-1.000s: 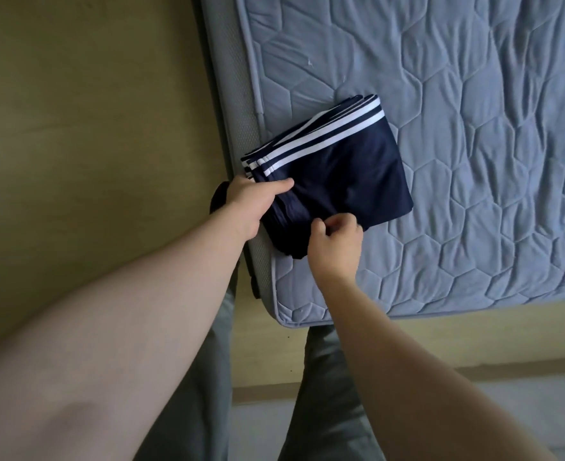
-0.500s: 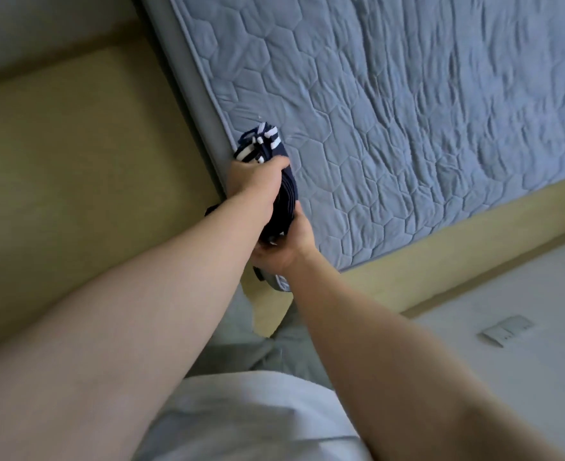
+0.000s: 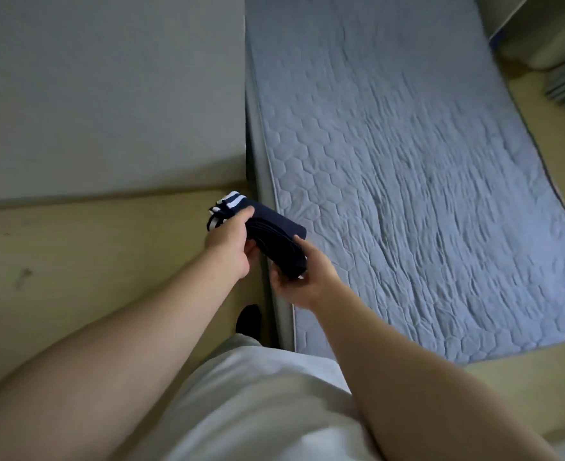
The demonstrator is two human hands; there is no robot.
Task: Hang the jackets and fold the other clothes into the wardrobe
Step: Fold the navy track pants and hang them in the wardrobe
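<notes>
Both hands, left hand (image 3: 229, 242) and right hand (image 3: 299, 281), grip the unlabelled striped navy garment (image 3: 274, 237).

dim, soft even light | slight motion blur | wide-angle edge distortion

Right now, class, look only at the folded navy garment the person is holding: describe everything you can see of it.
The navy garment is folded into a compact, thick bundle of soft, dark fabric, with white stripes showing at its far end. Stacked layers are visible along its edge. It is lifted clear of the blue quilted mattress, tilted, held above the bed's edge. The left hand grips the striped end from above; the right hand supports the near end from below. What kind of garment it is cannot be told.
</notes>
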